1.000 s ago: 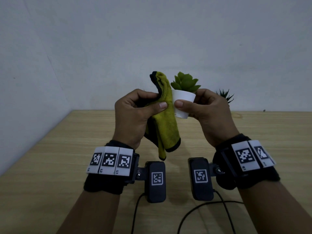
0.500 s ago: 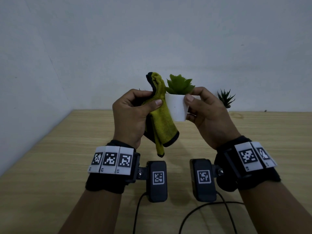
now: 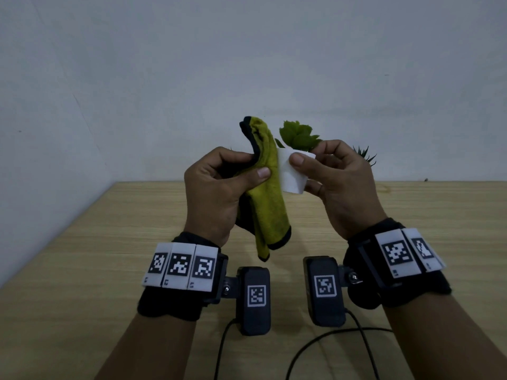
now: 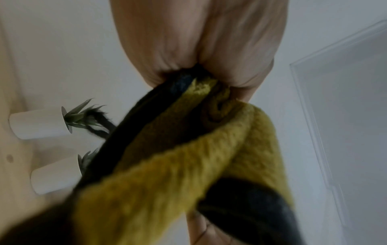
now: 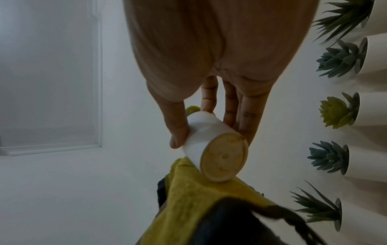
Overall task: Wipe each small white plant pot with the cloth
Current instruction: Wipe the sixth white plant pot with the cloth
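My right hand [image 3: 310, 165] holds a small white plant pot [image 3: 292, 175] with a green succulent [image 3: 299, 137] above the table, thumb on its front and fingers behind. In the right wrist view the pot [image 5: 206, 135] shows its tan round base, pinched by the right hand [image 5: 206, 126]. My left hand [image 3: 244, 171] grips a folded yellow-green cloth [image 3: 267, 204] with a dark edge, and the cloth lies against the pot's left side. The left wrist view shows the cloth [image 4: 188, 149] bunched in the left hand [image 4: 209, 77].
A row of several more white pots with green plants [image 5: 335, 109] stands along the wall at the back of the wooden table [image 3: 96, 256]; two of these pots [image 4: 39, 122] show in the left wrist view, and one spiky plant [image 3: 363, 154] peeks from behind my right hand. Black cables [image 3: 329, 341] trail near the front.
My right hand has turned the pot against the cloth, its thumb moving from the lower side to the front near the rim. The left hand and cloth stayed nearly in place.
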Motion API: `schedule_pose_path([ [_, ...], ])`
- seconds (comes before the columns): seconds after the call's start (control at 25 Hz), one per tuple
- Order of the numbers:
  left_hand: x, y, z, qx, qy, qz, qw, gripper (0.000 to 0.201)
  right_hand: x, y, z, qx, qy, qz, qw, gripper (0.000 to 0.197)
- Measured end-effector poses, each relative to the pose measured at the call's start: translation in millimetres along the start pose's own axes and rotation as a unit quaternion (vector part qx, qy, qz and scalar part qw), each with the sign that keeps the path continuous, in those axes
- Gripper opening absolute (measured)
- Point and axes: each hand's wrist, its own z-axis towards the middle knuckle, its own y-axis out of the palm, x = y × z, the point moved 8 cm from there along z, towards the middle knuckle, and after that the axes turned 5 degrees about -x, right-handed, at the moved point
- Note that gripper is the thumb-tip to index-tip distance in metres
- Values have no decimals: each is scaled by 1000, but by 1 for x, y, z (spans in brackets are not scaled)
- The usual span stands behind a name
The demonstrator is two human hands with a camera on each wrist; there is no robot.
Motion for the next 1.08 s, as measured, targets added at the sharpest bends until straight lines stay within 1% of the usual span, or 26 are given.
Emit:
schedule_pose_path([
  [0.04, -1, 1, 0, 0, 0, 5, 1000, 25, 0, -1, 0, -1, 4, -2, 1000, 32],
  [0.16, -4, -5, 1, 29, -3, 5, 1000, 25, 0, 4, -2, -24, 10, -7, 1000, 31],
  [0.2, -5, -5, 2, 28, -6, 5, 1000, 25, 0, 4, -2, -18, 9, -9, 1000, 31],
  [0.4, -7, 2, 2, -38, -28, 37, 998, 27, 1, -12, 1, 82, -12, -6, 997, 25],
  [0.48, -11, -1, 4, -52, -48, 39, 997, 28, -2, -20, 2, 97, -17, 20, 995, 24],
  [0.52, -14, -2, 5, -58, -66, 40, 995, 28, -4, -21, 2, 90, -17, 40, 995, 26],
  [0.6, -21, -4, 5, -70, -110, 39, 991, 27, -7, -18, 3, 62, -10, 76, 995, 35],
  [0.68, -24, 1, 4, -92, -139, 49, 985, 25, -7, -13, 4, 32, -1, 78, 996, 42],
  [0.76, -23, 11, 1, -133, -144, 41, 980, 20, -3, -7, 3, 13, 7, 57, 998, 34],
  [0.84, -23, 21, -3, -160, -158, -11, 974, 23, 2, -3, 2, 2, 21, 38, 999, 29],
  [0.92, -23, 26, -6, -161, -168, -64, 970, 27, 9, 0, 2, -16, 38, 23, 999, 31],
  [0.96, -24, 27, -7, -154, -172, -81, 970, 34, 11, 2, 2, -28, 47, 13, 998, 31],
  [1.0, -26, 27, -7, -143, -179, -93, 969, 42, 13, 4, 2, -38, 54, 4, 998, 30],
  [1.08, -29, 25, -8, -118, -197, -97, 968, 47, 16, 9, 2, -54, 64, -1, 996, 31],
])
